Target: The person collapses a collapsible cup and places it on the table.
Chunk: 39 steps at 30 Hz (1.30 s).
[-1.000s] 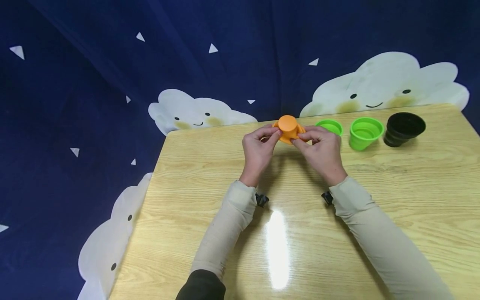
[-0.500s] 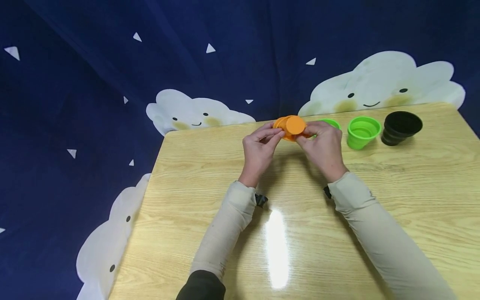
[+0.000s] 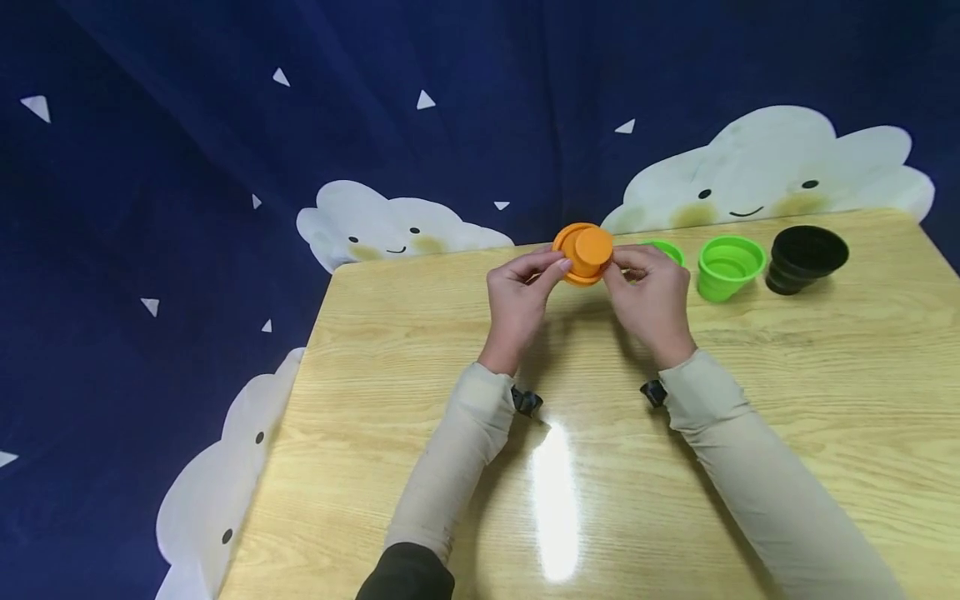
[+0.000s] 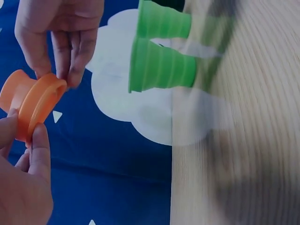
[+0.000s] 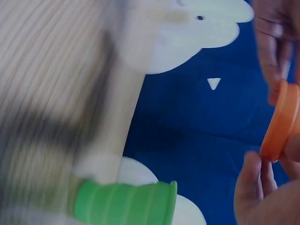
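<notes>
An orange collapsible cup (image 3: 594, 247) is held up over the table's back edge, its round base facing the head camera. Its walls look partly folded, with the narrow base section standing out from the wide rim section (image 4: 41, 105). My left hand (image 3: 517, 304) pinches the cup's left side between thumb and fingers. On the opposite side, my right hand (image 3: 654, 302) pinches the rim with thumb and fingertips. Both hands meet around the cup in the right wrist view, where the orange rim (image 5: 277, 124) is cut off by the frame.
Two green collapsible cups, one (image 3: 729, 265) in full sight and one (image 3: 670, 249) partly behind my right hand, stand upright along the back of the wooden table (image 3: 390, 358). A black cup (image 3: 806, 257) stands to their right. A dark blue cloud-print curtain (image 3: 480, 100) hangs behind.
The orange cup has turned in my hands, its base swinging rightward and its rim now showing more on the left. My right fingers have shifted along the rim. The other cups stay put.
</notes>
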Each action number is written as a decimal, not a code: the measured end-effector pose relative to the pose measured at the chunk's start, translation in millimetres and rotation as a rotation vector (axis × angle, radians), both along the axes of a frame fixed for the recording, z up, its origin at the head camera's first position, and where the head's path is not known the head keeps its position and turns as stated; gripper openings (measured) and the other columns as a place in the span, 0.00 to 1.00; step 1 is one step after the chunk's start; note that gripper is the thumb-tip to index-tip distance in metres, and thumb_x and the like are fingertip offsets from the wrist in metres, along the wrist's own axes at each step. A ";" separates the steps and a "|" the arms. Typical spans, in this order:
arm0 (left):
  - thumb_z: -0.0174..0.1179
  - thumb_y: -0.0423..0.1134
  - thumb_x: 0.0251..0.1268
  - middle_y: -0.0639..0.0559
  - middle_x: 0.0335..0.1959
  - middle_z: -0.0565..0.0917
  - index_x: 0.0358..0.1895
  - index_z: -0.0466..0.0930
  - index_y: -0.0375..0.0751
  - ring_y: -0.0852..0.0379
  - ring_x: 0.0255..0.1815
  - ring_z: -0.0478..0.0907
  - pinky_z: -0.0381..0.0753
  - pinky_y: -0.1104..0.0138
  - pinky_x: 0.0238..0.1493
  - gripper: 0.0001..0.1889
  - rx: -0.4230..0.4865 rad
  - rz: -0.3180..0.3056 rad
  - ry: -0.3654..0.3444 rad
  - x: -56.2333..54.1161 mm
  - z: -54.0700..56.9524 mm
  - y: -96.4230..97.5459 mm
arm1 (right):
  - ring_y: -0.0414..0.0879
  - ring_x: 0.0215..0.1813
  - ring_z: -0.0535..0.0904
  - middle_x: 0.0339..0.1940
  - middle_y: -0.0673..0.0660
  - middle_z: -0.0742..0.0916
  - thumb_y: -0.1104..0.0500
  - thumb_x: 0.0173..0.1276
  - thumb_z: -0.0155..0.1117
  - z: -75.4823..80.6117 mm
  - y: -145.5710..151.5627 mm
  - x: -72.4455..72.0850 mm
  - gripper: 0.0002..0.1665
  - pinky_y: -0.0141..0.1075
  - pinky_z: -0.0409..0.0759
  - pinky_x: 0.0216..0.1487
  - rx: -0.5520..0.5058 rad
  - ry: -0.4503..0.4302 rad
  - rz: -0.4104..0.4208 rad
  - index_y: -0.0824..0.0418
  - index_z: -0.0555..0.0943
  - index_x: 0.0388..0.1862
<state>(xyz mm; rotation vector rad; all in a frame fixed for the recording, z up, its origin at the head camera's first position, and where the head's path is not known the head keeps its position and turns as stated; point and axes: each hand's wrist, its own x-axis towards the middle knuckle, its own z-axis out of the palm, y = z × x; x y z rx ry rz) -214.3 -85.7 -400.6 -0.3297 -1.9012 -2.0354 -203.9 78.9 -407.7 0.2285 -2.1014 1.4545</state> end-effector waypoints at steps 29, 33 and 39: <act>0.61 0.11 0.55 0.45 0.43 0.87 0.52 0.81 0.20 0.54 0.37 0.84 0.87 0.64 0.40 0.19 0.432 -0.255 -0.258 -0.8 -9.1 -1.4 | 0.44 0.33 0.87 0.39 0.58 0.90 0.76 0.63 0.67 11.4 10.4 -3.5 0.19 0.34 0.87 0.34 -0.779 -0.396 0.430 0.75 0.82 0.54; 0.64 0.11 0.53 0.47 0.42 0.88 0.52 0.80 0.17 0.53 0.40 0.83 0.86 0.68 0.42 0.20 0.343 -0.191 -0.196 0.2 -9.4 2.3 | 0.41 0.30 0.85 0.32 0.56 0.88 0.76 0.62 0.67 10.7 5.6 -3.5 0.20 0.32 0.86 0.31 -0.681 -0.337 0.354 0.78 0.80 0.54; 0.67 0.13 0.50 0.44 0.43 0.87 0.49 0.78 0.22 0.57 0.39 0.82 0.84 0.71 0.41 0.20 0.267 -0.110 -0.134 1.8 -6.4 7.1 | 0.41 0.29 0.84 0.31 0.57 0.88 0.74 0.62 0.67 9.9 0.9 -2.6 0.18 0.30 0.85 0.30 -0.544 -0.234 0.282 0.78 0.82 0.52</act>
